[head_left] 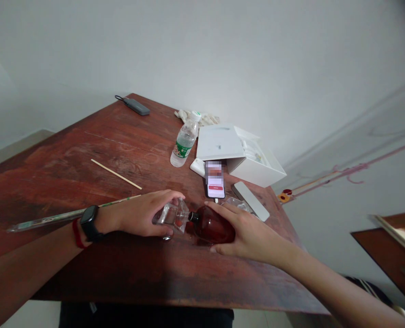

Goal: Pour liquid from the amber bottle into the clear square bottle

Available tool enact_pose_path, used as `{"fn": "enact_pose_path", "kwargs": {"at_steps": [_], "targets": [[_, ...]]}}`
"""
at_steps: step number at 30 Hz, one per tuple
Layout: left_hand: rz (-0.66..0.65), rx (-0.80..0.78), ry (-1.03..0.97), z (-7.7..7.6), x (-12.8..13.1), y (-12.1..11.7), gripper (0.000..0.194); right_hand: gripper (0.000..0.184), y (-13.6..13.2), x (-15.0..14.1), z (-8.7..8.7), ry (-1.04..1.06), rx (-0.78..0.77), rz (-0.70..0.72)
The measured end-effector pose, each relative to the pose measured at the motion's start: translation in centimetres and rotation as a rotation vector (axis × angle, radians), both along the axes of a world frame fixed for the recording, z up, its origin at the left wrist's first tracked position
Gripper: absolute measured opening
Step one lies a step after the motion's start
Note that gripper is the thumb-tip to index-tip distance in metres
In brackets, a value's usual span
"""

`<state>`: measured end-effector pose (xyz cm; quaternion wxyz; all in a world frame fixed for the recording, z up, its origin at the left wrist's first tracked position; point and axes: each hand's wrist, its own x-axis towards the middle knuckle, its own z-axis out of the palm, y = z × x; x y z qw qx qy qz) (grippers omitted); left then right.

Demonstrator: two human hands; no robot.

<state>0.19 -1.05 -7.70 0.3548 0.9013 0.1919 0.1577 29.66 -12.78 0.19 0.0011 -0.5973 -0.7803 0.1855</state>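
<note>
My left hand [144,213], with a black watch and a red band at the wrist, is closed round a clear glass cap or stopper [172,215]. It meets the neck of a dark red round bottle [212,226] lying on its side on the wooden table [86,164]. My right hand [246,230] is wrapped over the bottle's body and holds it against the tabletop. Both hands are near the table's front edge.
Behind the hands lie a phone [215,180] with a lit screen, a silver flat device [250,200], an open white box [239,155], a plastic water bottle [184,140], cloth gloves [202,117], a thin wooden stick [116,174], a long clear rod [62,216] and a grey power bank [136,106].
</note>
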Motion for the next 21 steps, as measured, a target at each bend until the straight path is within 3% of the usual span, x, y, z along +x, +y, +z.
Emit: {"fn": "enact_pose_path", "kwargs": {"at_steps": [21], "targets": [[-0.02,-0.009,-0.017,0.09,0.09,0.11,0.077,0.103,-0.1,0.08,-0.04,0.017,0.033,0.01]]}}
